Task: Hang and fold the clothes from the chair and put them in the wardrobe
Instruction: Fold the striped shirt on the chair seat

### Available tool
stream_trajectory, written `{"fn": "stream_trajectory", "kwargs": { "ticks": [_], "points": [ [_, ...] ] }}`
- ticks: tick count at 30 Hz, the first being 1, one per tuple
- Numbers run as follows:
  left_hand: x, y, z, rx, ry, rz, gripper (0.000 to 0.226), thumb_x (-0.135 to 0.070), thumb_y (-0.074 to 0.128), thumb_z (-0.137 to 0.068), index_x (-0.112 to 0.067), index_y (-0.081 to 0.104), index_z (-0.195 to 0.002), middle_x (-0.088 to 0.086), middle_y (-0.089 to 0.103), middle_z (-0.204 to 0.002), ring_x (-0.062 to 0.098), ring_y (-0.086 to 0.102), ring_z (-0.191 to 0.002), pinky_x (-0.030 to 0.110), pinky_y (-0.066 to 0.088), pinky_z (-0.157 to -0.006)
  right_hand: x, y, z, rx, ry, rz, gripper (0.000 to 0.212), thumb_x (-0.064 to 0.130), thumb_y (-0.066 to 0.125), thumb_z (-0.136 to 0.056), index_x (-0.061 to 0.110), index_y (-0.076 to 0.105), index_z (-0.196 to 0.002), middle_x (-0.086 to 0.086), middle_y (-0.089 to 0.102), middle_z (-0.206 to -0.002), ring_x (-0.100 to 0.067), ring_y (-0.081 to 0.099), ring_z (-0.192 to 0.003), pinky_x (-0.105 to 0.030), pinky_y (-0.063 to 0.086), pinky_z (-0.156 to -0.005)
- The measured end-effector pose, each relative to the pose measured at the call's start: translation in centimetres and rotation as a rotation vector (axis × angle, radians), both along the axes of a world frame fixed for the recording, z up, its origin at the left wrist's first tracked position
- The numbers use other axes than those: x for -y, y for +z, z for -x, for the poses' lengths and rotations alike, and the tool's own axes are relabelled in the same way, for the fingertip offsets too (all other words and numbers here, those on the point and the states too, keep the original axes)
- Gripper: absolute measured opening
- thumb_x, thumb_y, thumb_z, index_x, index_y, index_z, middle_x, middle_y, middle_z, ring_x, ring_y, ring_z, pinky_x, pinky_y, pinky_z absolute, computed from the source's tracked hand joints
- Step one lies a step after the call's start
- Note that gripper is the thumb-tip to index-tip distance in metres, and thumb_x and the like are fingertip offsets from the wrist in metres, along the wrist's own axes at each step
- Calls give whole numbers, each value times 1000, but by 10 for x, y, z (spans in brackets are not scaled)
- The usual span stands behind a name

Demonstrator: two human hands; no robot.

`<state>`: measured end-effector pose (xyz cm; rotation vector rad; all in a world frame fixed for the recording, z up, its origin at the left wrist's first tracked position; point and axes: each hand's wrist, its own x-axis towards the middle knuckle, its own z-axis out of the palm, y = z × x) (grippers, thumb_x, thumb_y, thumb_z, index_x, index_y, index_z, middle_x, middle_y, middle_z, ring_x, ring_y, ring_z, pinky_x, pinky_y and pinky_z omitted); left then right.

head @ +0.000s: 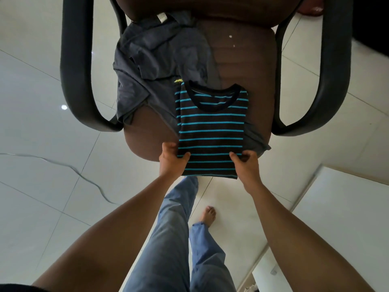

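Knit cloth shirt point(211, 131), glossy floor tiles point(42, 127)

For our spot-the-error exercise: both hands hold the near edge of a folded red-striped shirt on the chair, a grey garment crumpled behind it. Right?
No: the stripes are blue, not red. The head view shows the left hand and right hand holding the near edge of the folded shirt on the chair, the grey garment crumpled behind it.
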<state>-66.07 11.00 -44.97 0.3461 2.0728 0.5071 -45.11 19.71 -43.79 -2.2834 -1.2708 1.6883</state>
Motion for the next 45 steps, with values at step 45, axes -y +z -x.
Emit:
{"fn": "stream_trajectory", "kwargs": {
  "ticks": [45],
  "points": [
    [-40,74,46,509,-183,-112,51,-14,81,-81,-36,65,-125,-6,57,-131,18,57,-120,44,49,-106,-34,79,7,-456,-27,192,55,14,72,-88,40,56,-134,10,51,-128,-17,54,-119,-38,53,-97]
  ]
}}
